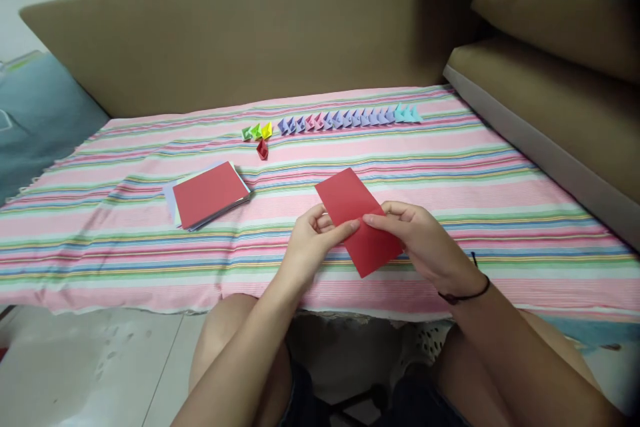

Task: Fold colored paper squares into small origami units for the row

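Note:
A narrow red sheet of paper (350,197), apparently folded lengthwise, is held tilted above the striped cloth. My left hand (320,230) grips its left edge, thumb on top and fingers underneath. From the other side my right hand (415,233) pinches the sheet, its thumb tip close to the left thumb near the middle. A dark cord bracelet circles my right wrist. To the left lies a stack of coloured paper (210,195) with a red sheet on top. Beyond the hands sits a small folded red paper piece (263,149).
A long row of folded paper pieces (345,120) in purple, pink and light blue runs across the back of the striped cloth (280,240). Several green and yellow pieces (257,131) stand left of it. Brown cushions (550,100) rise at right; a blue-grey cushion (45,120) is at left.

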Tool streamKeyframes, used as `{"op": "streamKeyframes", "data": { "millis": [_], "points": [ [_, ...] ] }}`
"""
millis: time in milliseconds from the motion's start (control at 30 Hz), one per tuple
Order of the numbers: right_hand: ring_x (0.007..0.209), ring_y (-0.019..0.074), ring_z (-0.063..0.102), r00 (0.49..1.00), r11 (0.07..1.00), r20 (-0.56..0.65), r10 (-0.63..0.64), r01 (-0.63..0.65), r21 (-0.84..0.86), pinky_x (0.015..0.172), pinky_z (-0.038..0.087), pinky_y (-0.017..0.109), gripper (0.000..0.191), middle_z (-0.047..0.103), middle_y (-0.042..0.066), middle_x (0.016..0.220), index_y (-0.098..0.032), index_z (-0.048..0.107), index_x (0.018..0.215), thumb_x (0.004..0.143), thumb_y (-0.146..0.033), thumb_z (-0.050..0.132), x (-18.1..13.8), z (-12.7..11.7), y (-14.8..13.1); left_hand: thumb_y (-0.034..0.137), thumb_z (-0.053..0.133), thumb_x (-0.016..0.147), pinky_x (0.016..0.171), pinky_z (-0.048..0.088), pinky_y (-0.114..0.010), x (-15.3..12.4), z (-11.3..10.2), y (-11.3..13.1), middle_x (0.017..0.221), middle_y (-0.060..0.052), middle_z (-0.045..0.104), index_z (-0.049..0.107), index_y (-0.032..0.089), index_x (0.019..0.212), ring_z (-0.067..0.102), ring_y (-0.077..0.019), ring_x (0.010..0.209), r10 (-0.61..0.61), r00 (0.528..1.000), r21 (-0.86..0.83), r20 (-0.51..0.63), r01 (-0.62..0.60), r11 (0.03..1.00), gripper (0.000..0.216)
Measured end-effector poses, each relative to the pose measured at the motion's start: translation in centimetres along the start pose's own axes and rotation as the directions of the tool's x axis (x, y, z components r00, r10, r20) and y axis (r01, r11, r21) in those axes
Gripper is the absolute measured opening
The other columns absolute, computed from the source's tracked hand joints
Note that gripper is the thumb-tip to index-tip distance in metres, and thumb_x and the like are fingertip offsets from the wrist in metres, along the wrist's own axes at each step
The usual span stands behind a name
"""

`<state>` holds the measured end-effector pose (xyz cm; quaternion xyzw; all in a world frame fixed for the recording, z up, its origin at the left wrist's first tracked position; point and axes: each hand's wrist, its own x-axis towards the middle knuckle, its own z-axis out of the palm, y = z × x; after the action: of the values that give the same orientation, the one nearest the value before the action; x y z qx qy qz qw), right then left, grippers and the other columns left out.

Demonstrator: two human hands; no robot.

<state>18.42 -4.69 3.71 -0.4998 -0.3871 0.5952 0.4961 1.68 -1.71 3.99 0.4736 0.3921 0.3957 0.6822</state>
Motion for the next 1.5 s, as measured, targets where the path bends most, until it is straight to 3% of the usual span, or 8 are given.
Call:
{"op": "streamKeyframes", "data": {
  "millis": [233, 433, 600, 667, 933, 1500],
  "points": [
    [0.078, 0.0197, 0.067, 0.998, 0.991, 0.044, -0.053, 0.058, -0.121, 0.067, 0.053, 0.030, 0.025, 0.072, 0.004, 0.084, -0.020, 0.067, 0.081, 0.073, -0.043, 0.071, 0.3, -0.2, 0.7, 0.029, 0.079, 0.064, 0.070, 0.053, -0.030, 0.2, -0.6, -0.3, 0.083, -0.006, 0.074, 0.067, 0.013, 0.093, 0.069, -0.0199, 0.076, 0.027, 0.997, 0.099, -0.072, -0.019, 0.995, 0.034],
    [0.079, 0.0224, 0.068, 0.998, 0.981, 0.014, -0.062, 0.063, -0.185, 0.070, 0.056, 0.034, 0.027, 0.073, 0.007, 0.082, -0.018, 0.068, 0.077, 0.072, -0.045, 0.071, 0.9, -1.2, 0.8, 0.027, 0.079, 0.064, 0.061, 0.050, -0.024, 0.2, -0.8, -0.1, 0.068, -0.002, 0.071, 0.067, 0.014, 0.082, 0.065, -0.0150, 0.064, 0.048, 0.995, 0.171, -0.093, -0.032, 0.985, 0.025],
    [0.078, 0.0212, 0.068, 0.997, 0.981, 0.006, -0.073, 0.073, -0.181, 0.068, 0.055, 0.032, 0.028, 0.073, 0.006, 0.081, -0.018, 0.068, 0.078, 0.071, -0.045, 0.073, 0.8, -0.9, 1.2, 0.034, 0.075, 0.070, 0.068, 0.052, -0.026, -0.1, -0.5, 0.5, 0.083, -0.005, 0.074, 0.069, 0.015, 0.086, 0.068, -0.0177, 0.077, 0.129, 0.986, 0.117, -0.103, -0.117, 0.986, 0.025],
    [0.077, 0.0198, 0.068, 0.997, 0.980, 0.018, -0.069, 0.071, -0.186, 0.066, 0.055, 0.029, 0.026, 0.073, 0.004, 0.080, -0.019, 0.068, 0.077, 0.072, -0.044, 0.073, 0.6, -0.6, 1.3, 0.034, 0.073, 0.073, 0.073, 0.052, -0.027, -0.3, -0.4, 0.8, 0.090, -0.005, 0.074, 0.069, 0.017, 0.090, 0.068, -0.0187, 0.083, 0.183, 0.976, 0.077, -0.122, -0.174, 0.982, 0.025],
    [0.077, 0.0188, 0.067, 0.997, 0.967, 0.013, -0.079, 0.080, -0.240, 0.066, 0.053, 0.026, 0.024, 0.072, 0.004, 0.080, -0.019, 0.069, 0.077, 0.072, -0.042, 0.073, 0.0, 0.1, 1.1, 0.033, 0.070, 0.076, 0.063, 0.051, -0.021, -0.8, -0.4, 0.9, 0.072, -0.001, 0.071, 0.070, 0.016, 0.078, 0.064, -0.0125, 0.068, 0.317, 0.907, 0.067, -0.279, -0.310, 0.948, 0.017],
    [0.081, 0.0166, 0.068, 0.999, 0.962, 0.017, -0.049, 0.052, -0.267, 0.069, 0.054, 0.021, 0.020, 0.074, 0.002, 0.086, -0.023, 0.073, 0.080, 0.072, -0.041, 0.075, -0.6, 0.1, 1.0, 0.029, 0.066, 0.079, 0.067, 0.052, -0.024, -0.8, -0.4, 1.2, 0.072, -0.003, 0.072, 0.073, 0.015, 0.087, 0.065, -0.0137, 0.068, 0.298, 0.913, 0.042, -0.279, -0.299, 0.953, 0.018]
  ]
}}
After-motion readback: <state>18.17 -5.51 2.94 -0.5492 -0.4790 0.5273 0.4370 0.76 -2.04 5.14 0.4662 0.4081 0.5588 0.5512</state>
